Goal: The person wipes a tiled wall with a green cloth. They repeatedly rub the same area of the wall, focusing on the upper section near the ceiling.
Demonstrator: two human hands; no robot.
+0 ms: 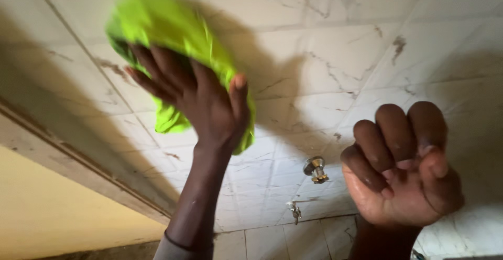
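My left hand is stretched up at about ten o'clock in view, fingers spread flat and palm pressed against a crumpled bright green cloth, so the cloth is sandwiched between my hand and the white marble-patterned tiled wall. I hold it with an open, flattened grip rather than a pinch because a wide palm keeps more of the fabric against the tiles; my thumb hooks over the cloth's lower right edge to stop it slipping out. The cloth looks blurred, and part of it trails below my palm toward six o'clock. My right hand, at about four o'clock, is curled into a loose fist, fingers folded onto the palm, holding nothing that I can see; it looks wet and hangs clear of the wall, out of the cloth's way. Between my two arms, near five o'clock, a small chrome tap fitting juts from the tiles, with a smaller metal fixture just below it. A yellow painted surface fills the eight o'clock corner.
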